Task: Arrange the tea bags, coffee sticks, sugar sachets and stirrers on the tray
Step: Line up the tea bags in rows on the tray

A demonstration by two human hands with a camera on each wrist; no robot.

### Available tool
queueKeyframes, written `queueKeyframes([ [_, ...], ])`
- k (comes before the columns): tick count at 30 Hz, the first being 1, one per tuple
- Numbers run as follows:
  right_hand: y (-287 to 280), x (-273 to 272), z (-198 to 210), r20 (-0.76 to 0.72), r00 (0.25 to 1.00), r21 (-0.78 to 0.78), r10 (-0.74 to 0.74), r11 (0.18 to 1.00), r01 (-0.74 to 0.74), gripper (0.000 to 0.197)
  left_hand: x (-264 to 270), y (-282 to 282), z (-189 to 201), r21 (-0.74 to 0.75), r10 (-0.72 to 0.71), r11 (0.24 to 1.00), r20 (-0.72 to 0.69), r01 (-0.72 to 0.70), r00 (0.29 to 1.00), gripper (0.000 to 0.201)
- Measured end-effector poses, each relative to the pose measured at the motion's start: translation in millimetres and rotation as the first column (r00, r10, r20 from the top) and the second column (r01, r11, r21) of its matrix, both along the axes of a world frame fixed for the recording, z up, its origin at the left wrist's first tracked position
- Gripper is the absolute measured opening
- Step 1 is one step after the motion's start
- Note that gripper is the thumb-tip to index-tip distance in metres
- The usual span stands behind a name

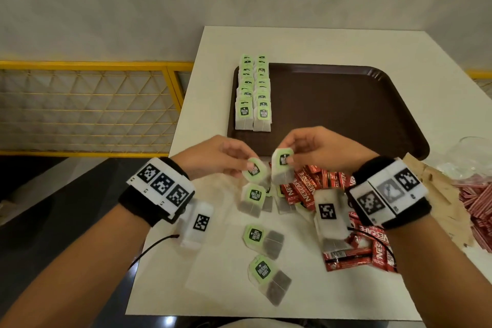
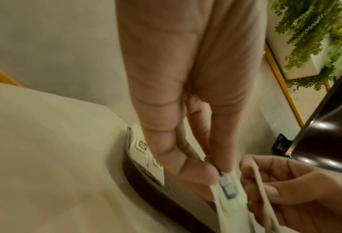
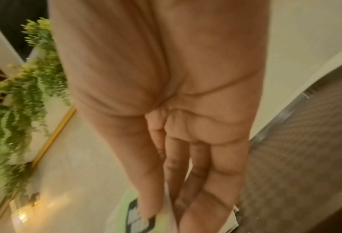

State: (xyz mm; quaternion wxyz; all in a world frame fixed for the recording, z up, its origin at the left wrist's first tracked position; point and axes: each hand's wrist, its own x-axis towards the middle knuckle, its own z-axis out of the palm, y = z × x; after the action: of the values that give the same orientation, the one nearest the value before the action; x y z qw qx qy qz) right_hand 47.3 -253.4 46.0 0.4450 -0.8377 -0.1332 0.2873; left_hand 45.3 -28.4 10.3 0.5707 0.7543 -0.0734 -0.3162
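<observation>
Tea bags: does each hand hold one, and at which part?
Yes. The left hand pinches a tea bag by its green tag; the right hand pinches another tea bag, also at its green tag.

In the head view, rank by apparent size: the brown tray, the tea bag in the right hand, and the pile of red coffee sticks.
1. Brown tray
2. Pile of red coffee sticks, partly hidden by the right hand
3. Tea bag

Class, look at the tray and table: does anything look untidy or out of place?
Yes. Tea bags stand in two neat rows on the tray, but loose tea bags and coffee sticks lie scattered on the table.
</observation>
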Motion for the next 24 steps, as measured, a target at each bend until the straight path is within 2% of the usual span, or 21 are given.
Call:
queueKeyframes([
  [2,2.9,15.5,-1.6,-0.04,0.994,0.042,-0.104,0.994,0.105,0.017,14.2,5.4,4.7,-0.009,0.083,0.997,0.021,-0.082,0.996,0.02],
  [4,9.9,34.4,-8.0,-0.072,0.982,0.054,-0.173,0.983,0.177,0.015,32.7,9.5,8.2,0.046,0.128,0.99,0.089,-0.132,0.988,0.025],
  [6,17.5,55.4,-17.2,-0.083,0.976,0.006,-0.201,0.979,0.202,0.016,53.2,10.1,10.1,0.164,0.097,0.978,0.182,-0.127,0.979,0.031],
  [8,24.4,75.3,-23.7,-0.106,0.969,-0.055,-0.224,0.974,0.219,0.022,73.4,7.3,10.5,0.258,0.056,0.959,0.216,-0.113,0.975,0.035],
  [11,31.2,98.2,-30.3,-0.113,0.955,-0.121,-0.274,0.958,0.26,0.022,98.1,1.1,8.7,0.338,0.048,0.932,0.233,-0.127,0.971,0.029],
  [14,37.7,113.3,-36.5,-0.1,0.945,-0.153,-0.312,0.943,0.295,0.014,115.2,-4.3,5.2,0.471,-0.033,0.871,0.34,-0.14,0.94,0.022],
  [16,42.4,119.0,-39.4,-0.093,0.934,-0.154,-0.344,0.932,0.328,0.015,122.0,-6.9,2.6,0.546,-0.1,0.823,0.41,-0.156,0.907,0.02],
  [20,48.2,125.7,-42.6,-0.06,0.928,-0.168,-0.368,0.92,0.354,0.017,128.1,-10.9,-4.9,0.556,-0.129,0.803,0.515,-0.216,0.847,0.018],
  [24,51.5,126.7,-43.1,0.016,0.948,-0.246,-0.319,0.917,0.313,0.019,125.2,-13.5,-12.5,0.552,-0.126,0.778,0.604,-0.3,0.787,0.017],
])
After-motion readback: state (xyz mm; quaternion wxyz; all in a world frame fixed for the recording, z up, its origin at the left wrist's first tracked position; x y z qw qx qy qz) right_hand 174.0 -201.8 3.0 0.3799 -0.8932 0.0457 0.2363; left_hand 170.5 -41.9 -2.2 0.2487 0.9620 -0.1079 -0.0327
